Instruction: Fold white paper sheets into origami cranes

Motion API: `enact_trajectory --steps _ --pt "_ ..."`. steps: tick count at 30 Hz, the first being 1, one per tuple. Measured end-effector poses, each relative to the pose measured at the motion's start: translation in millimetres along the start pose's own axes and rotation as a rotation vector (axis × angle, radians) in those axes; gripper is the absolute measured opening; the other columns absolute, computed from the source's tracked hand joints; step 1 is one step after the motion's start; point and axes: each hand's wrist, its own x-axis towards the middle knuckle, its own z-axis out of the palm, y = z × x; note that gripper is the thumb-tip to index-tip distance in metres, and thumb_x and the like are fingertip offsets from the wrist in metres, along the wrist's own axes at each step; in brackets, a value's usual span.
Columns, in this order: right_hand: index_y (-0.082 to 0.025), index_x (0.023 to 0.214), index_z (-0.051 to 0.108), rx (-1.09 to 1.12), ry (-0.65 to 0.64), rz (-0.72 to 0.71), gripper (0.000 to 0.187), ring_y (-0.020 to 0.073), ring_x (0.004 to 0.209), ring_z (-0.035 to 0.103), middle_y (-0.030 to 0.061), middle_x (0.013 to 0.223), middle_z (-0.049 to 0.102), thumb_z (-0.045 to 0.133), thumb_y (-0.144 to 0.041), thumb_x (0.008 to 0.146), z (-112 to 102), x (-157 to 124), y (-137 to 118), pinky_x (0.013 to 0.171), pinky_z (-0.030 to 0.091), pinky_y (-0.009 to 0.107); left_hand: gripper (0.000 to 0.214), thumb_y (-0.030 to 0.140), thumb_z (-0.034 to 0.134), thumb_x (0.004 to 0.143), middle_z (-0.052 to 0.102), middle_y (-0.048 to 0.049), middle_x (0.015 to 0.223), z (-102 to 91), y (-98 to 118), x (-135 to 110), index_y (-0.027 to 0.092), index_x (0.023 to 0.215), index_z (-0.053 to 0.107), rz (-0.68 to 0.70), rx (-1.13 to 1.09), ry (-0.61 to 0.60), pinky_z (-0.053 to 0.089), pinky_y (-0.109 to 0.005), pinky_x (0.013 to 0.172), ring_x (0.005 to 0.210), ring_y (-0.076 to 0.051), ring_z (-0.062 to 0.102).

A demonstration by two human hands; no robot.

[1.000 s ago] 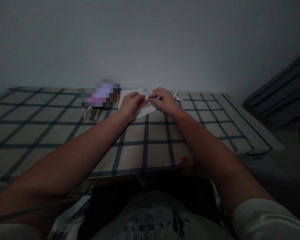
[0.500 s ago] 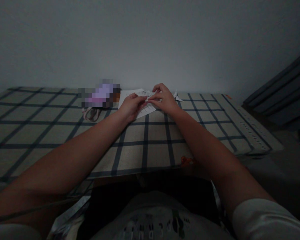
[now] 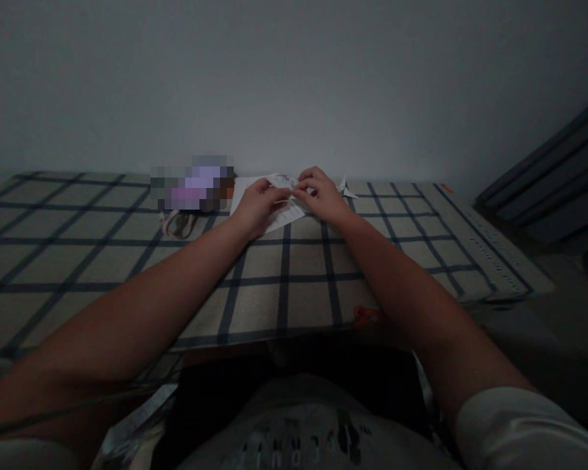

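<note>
Over some white paper sheets (image 3: 289,213), my left hand (image 3: 257,205) and my right hand (image 3: 323,197) meet with their fingertips close together. Between them is a small piece of white paper (image 3: 293,185), pinched from both sides and partly hidden by the fingers. My left thumb points right, toward the bent fingers of my right hand. Just beyond my right hand stands a pointed folded paper figure (image 3: 345,188).
A checked tablecloth (image 3: 304,261) covers the table, which meets a plain wall (image 3: 294,85). A blurred purple item (image 3: 200,183) with a pinkish loop (image 3: 179,224) lies on the left. Something orange (image 3: 365,314) sits at the front edge near my right forearm.
My fingers have shifted slightly around the small paper, and my right index finger has bent lower. Both hands stay in nearly the same place.
</note>
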Motion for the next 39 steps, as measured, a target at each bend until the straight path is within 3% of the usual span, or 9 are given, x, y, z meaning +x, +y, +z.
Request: enact_trajectory --steps 6,11,20,22,25,30,39 --pt "-0.018 0.086 0.069 0.074 0.062 0.106 0.015 0.0189 0.101 0.056 0.0079 0.105 0.059 0.067 -0.033 0.087 3.8 -0.2 -2.3 0.071 0.047 0.028 0.040 0.024 0.080 0.064 0.074 -0.0064 0.099 -5.6 -6.3 3.6 0.017 0.101 0.067 0.144 0.075 -0.063 0.052 -0.035 0.090 0.092 -0.019 0.068" --pt "-0.018 0.083 0.070 0.110 0.074 0.155 0.013 0.0183 0.100 0.057 0.0077 0.103 0.061 0.068 -0.030 0.086 5.0 0.1 -5.0 0.074 0.048 0.028 0.041 0.029 0.081 0.065 0.075 -0.0083 0.105 -7.7 -4.9 3.6 0.017 0.102 0.069 0.151 0.113 -0.094 0.053 -0.037 0.092 0.100 -0.022 0.069" --pt "-0.019 0.076 0.061 0.242 0.146 0.198 0.025 0.0144 0.087 0.057 0.0018 0.085 0.060 0.065 -0.041 0.088 1.7 2.9 -4.5 0.086 0.047 0.030 0.036 0.033 0.080 0.069 0.075 -0.0075 0.101 -11.8 -5.2 8.1 0.016 0.100 0.070 0.130 0.183 -0.046 0.052 -0.030 0.081 0.090 -0.019 0.068" --pt "-0.020 0.084 0.061 0.324 0.146 0.267 0.023 0.0127 0.079 0.056 -0.0007 0.081 0.059 0.069 -0.041 0.084 3.0 2.9 -1.4 0.079 0.048 0.028 0.038 0.034 0.081 0.069 0.075 -0.0076 0.100 -13.8 -6.0 9.9 0.016 0.101 0.071 0.114 0.194 -0.074 0.052 -0.031 0.081 0.090 -0.019 0.069" --pt "-0.020 0.098 0.063 0.468 0.045 0.373 0.027 0.0112 0.070 0.055 -0.0020 0.078 0.061 0.074 -0.038 0.080 5.1 2.4 1.1 0.066 0.047 0.025 0.042 0.034 0.082 0.067 0.075 -0.0079 0.100 -16.1 -7.2 11.7 0.016 0.104 0.072 0.106 0.190 -0.102 0.052 -0.032 0.082 0.089 -0.019 0.069" --pt "-0.019 0.088 0.063 0.586 0.016 0.480 0.025 0.0092 0.063 0.056 -0.0024 0.074 0.062 0.076 -0.037 0.078 6.4 2.2 -4.0 0.058 0.046 0.022 0.051 0.037 0.085 0.066 0.076 -0.0083 0.100 -16.0 -8.8 12.4 0.016 0.111 0.073 0.115 0.130 -0.064 0.054 -0.035 0.087 0.088 -0.020 0.069" --pt "-0.019 0.082 0.059 0.677 0.038 0.493 0.032 0.0077 0.060 0.057 -0.0046 0.070 0.061 0.078 -0.044 0.075 11.0 0.6 1.4 0.058 0.047 0.020 0.039 0.045 0.088 0.064 0.075 -0.0072 0.093 -2.1 -2.4 -0.6 0.016 0.087 0.076 0.023 0.002 -0.120 0.054 -0.038 0.093 0.085 -0.018 0.069"
